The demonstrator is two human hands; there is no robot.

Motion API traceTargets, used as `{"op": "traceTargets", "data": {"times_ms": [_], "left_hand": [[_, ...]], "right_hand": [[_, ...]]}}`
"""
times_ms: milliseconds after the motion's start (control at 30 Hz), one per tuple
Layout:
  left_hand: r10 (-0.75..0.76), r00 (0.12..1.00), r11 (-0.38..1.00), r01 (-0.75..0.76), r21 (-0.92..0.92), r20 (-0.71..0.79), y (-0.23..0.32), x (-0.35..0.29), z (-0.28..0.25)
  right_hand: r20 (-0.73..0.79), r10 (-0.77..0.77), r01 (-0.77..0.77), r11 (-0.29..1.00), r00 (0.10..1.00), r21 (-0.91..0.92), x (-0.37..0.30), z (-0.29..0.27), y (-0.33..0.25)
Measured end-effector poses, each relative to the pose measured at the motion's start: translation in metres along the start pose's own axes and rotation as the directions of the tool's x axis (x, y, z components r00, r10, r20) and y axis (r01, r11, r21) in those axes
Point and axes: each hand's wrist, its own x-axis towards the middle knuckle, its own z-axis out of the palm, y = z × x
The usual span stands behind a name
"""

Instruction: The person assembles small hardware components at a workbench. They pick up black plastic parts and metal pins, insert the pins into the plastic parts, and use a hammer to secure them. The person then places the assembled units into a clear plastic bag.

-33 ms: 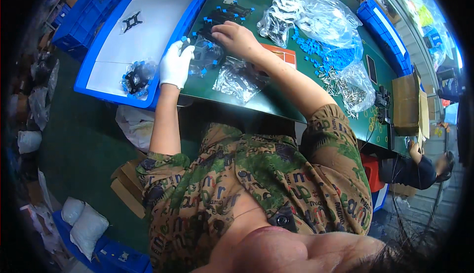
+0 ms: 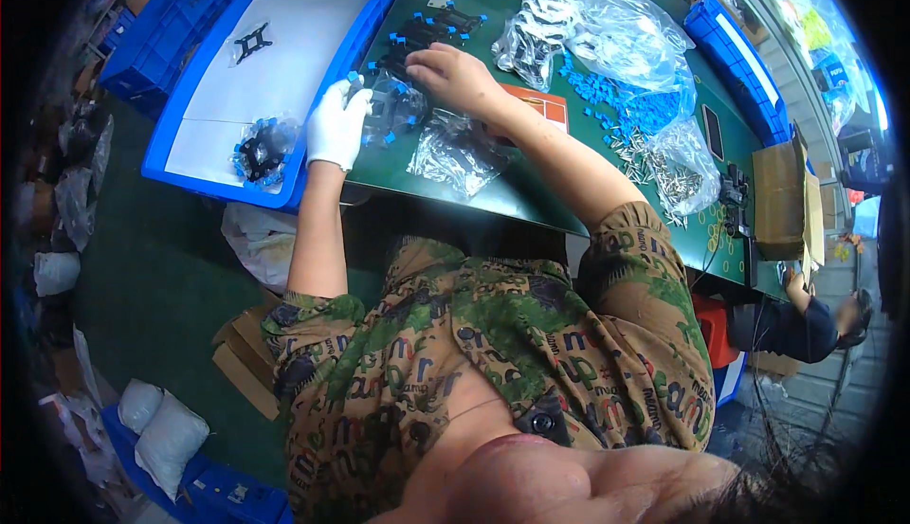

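My left hand [image 2: 338, 126], in a white glove, is at the near right rim of the blue bin. Its thumb and fingers close on a clear plastic bag [image 2: 381, 112] that has a black part with blue caps inside. Bare and with bent fingers, my right hand [image 2: 457, 79] is over the table. Its fingertips are at a black bracket [image 2: 403, 58] with blue caps; the hand partly hides how they meet it. More black brackets [image 2: 453, 20] with blue caps lie just beyond. A bag of small silvery pieces [image 2: 455, 156] rests below my right wrist.
The blue bin [image 2: 284, 200], lined with white, holds one bare black bracket [image 2: 253, 44] and a bagged one [image 2: 263, 153]. Blue caps [image 2: 626, 107], metal screws [image 2: 664, 169], clear bags [image 2: 626, 36], a phone [image 2: 713, 133] and a cardboard box [image 2: 787, 192] are to the right.
My right hand has shifted very slightly; the bag by my left hand has moved a little. Otherwise both hands hold their places.
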Motion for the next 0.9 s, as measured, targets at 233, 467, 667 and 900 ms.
{"op": "traceTargets", "data": {"times_ms": [233, 467, 667, 900], "left_hand": [[0.075, 0.997, 0.892, -0.055, 0.448, -0.026, 0.003, 0.005, 0.002], [0.022, 1.0, 0.912, -0.029, 0.409, 0.021, -0.015, 0.011, -0.006], [-0.134, 0.988, 0.963, 0.113, 0.245, 0.07, -0.013, -0.009, -0.011], [-0.183, 0.975, 0.973, 0.163, 0.162, 0.122, 0.012, -0.039, -0.018]], "right_hand": [[0.082, -0.043, 0.038, 0.997, 0.996, 0.061, -0.026, -0.015, -0.008], [0.173, -0.054, 0.047, 0.998, 0.983, 0.043, -0.042, -0.02, -0.004], [0.206, 0.009, -0.02, 0.998, 0.978, 0.053, -0.044, -0.006, 0.006], [0.385, 0.096, -0.12, 0.992, 0.918, 0.039, -0.031, 0.014, 0.012]]}}
